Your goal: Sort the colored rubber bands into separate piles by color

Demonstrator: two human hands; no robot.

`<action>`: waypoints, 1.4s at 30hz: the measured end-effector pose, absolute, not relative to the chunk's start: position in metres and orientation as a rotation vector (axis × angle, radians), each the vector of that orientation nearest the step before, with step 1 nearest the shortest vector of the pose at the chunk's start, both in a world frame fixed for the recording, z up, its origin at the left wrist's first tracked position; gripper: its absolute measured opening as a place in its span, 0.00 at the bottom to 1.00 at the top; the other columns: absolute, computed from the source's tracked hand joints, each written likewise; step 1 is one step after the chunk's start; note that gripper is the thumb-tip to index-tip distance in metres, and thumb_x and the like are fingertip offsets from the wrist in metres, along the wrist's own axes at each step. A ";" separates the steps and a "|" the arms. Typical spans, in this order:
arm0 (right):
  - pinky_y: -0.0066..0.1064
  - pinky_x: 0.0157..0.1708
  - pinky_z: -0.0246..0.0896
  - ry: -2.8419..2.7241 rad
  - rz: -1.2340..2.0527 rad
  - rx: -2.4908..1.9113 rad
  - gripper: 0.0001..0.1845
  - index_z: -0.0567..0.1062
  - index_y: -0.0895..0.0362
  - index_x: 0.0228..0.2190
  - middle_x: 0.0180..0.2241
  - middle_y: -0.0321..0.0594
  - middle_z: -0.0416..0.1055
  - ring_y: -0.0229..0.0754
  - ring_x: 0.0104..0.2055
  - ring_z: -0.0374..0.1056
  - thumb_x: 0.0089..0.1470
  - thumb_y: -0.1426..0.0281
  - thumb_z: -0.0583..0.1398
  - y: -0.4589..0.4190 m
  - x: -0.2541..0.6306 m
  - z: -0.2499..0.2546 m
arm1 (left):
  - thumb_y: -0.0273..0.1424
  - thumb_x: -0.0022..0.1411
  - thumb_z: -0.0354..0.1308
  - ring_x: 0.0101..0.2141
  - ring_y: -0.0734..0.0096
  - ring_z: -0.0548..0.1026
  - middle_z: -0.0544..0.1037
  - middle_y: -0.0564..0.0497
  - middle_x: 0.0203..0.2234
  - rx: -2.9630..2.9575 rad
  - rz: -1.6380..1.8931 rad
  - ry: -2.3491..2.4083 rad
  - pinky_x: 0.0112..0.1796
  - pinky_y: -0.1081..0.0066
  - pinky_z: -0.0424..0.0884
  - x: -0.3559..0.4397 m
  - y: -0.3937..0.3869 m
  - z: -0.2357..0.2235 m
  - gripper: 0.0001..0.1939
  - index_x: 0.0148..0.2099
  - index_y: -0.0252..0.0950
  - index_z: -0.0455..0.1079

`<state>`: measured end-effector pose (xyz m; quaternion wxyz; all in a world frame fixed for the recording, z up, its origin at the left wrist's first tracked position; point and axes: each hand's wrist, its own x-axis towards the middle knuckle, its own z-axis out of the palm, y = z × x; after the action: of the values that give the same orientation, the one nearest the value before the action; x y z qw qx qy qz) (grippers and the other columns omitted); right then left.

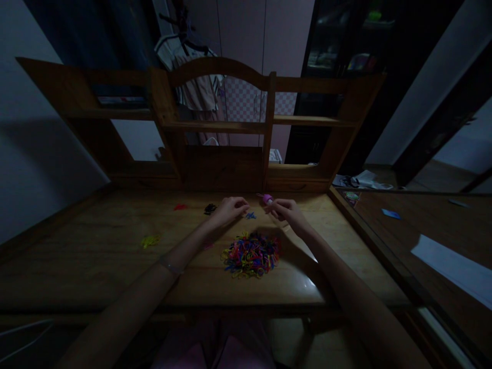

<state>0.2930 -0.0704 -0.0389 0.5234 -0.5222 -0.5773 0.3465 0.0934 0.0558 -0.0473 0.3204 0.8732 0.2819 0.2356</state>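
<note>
Now, both hands hang just beyond the heap of coloured loops, out on the wooden surface!
From my distant seat I see the left hand with its fingertips drawn together beside a few blue loops, the right hand curled near a pink-topped object; whether either grips anything, I cannot tell. These loops look feather-light, soft and stretchy, probably rubbery, hard to break but apt to tangle; I'd pinch one by its outer edge. Thin, rounded strands, glossy varnished grain beneath, and yellow loops loosely bunched off left!
</note>
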 end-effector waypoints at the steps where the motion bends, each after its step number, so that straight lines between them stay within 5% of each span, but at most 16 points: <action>1: 0.26 0.20 0.39 -1.344 0.817 -1.237 0.18 0.75 0.60 0.25 0.19 0.31 0.54 0.31 0.21 0.48 0.55 0.58 0.58 -0.070 0.294 -0.038 | 0.39 0.60 0.53 0.34 0.66 0.75 0.79 0.46 0.33 2.295 0.624 0.747 0.33 0.72 0.67 0.091 0.056 -0.048 0.16 0.41 0.34 0.75; 5: 0.26 0.19 0.38 -1.298 0.806 -1.207 0.17 0.74 0.60 0.25 0.18 0.31 0.54 0.30 0.19 0.47 0.56 0.60 0.57 -0.072 0.299 -0.031 | 0.39 0.61 0.52 0.32 0.66 0.74 0.79 0.48 0.31 2.334 0.579 0.779 0.33 0.72 0.66 0.077 0.047 -0.053 0.15 0.40 0.34 0.75; 10: 0.25 0.22 0.53 -1.739 1.086 -1.302 0.15 0.76 0.60 0.36 0.28 0.38 0.69 0.33 0.24 0.61 0.54 0.60 0.61 -0.083 0.316 -0.018 | 0.40 0.63 0.52 0.31 0.67 0.73 0.77 0.48 0.31 2.353 0.414 0.674 0.32 0.72 0.65 0.067 0.021 -0.057 0.16 0.39 0.35 0.75; 16: 0.27 0.33 0.62 -2.177 1.124 -1.295 0.15 0.76 0.56 0.42 0.40 0.41 0.74 0.36 0.34 0.68 0.53 0.65 0.63 -0.088 0.319 -0.015 | 0.37 0.67 0.46 0.42 0.64 0.70 0.73 0.47 0.40 2.510 0.442 0.698 0.44 0.67 0.65 0.069 0.006 -0.065 0.16 0.45 0.38 0.73; 29: 0.27 0.31 0.60 -2.307 0.710 -1.594 0.22 0.78 0.55 0.37 0.38 0.39 0.75 0.38 0.33 0.68 0.42 0.87 0.58 -0.093 0.322 -0.023 | 0.20 0.59 0.43 0.41 0.67 0.70 0.69 0.47 0.41 2.467 0.364 0.717 0.45 0.69 0.67 0.066 -0.053 -0.053 0.21 0.48 0.39 0.70; 34: 0.27 0.28 0.58 -2.311 0.699 -1.702 0.13 0.78 0.57 0.29 0.28 0.38 0.74 0.38 0.29 0.67 0.41 0.84 0.60 -0.088 0.322 -0.035 | 0.18 0.58 0.42 0.39 0.68 0.70 0.69 0.48 0.38 2.409 0.350 0.679 0.44 0.71 0.67 0.061 -0.070 -0.048 0.24 0.49 0.41 0.70; 42: 0.24 0.25 0.58 -2.161 0.708 -1.608 0.08 0.76 0.57 0.33 0.27 0.35 0.72 0.35 0.27 0.66 0.47 0.75 0.62 -0.087 0.327 -0.023 | 0.20 0.63 0.42 0.47 0.67 0.68 0.71 0.48 0.43 2.316 0.645 0.804 0.52 0.66 0.64 0.046 -0.081 -0.064 0.20 0.49 0.39 0.70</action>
<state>0.3266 -0.0874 -0.0232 0.1775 -0.5682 -0.7636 0.2500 0.0461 -0.0807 -0.0639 0.2987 0.8718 0.3029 0.2430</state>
